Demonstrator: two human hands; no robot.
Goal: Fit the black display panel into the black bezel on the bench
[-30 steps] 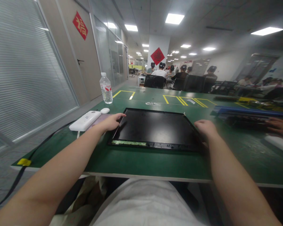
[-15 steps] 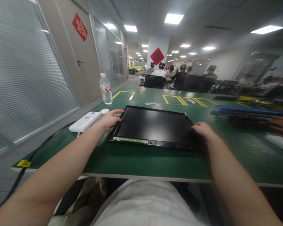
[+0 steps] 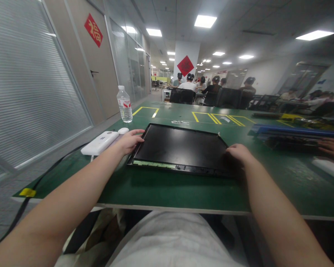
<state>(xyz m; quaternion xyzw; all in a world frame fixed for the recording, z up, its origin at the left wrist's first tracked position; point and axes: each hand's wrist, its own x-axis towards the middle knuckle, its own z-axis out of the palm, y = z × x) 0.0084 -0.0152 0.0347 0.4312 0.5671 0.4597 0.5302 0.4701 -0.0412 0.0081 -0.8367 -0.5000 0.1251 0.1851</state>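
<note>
A black display panel (image 3: 183,146) lies screen up on the green table in front of me, with a thin green circuit strip (image 3: 153,164) along its near edge. My left hand (image 3: 130,142) grips the panel's left edge, index finger stretched along the frame. At the opposite side my right hand (image 3: 239,152) has its thumb and fingers closed round the right edge; most of those fingers are hidden behind the hand. A small pale tab (image 3: 219,134) sticks up at the far right corner.
Left of the panel are a white power-bank-like box (image 3: 99,143), a small white rounded case (image 3: 123,131) and a water bottle (image 3: 124,105). On the right, another person's hand (image 3: 332,147) is near a blurred blue-and-black item (image 3: 295,135). Yellow tape (image 3: 208,118) marks the green table (image 3: 169,193).
Almost nothing differs. The view has shifted very slightly; both hands stay at the panel's edges.
</note>
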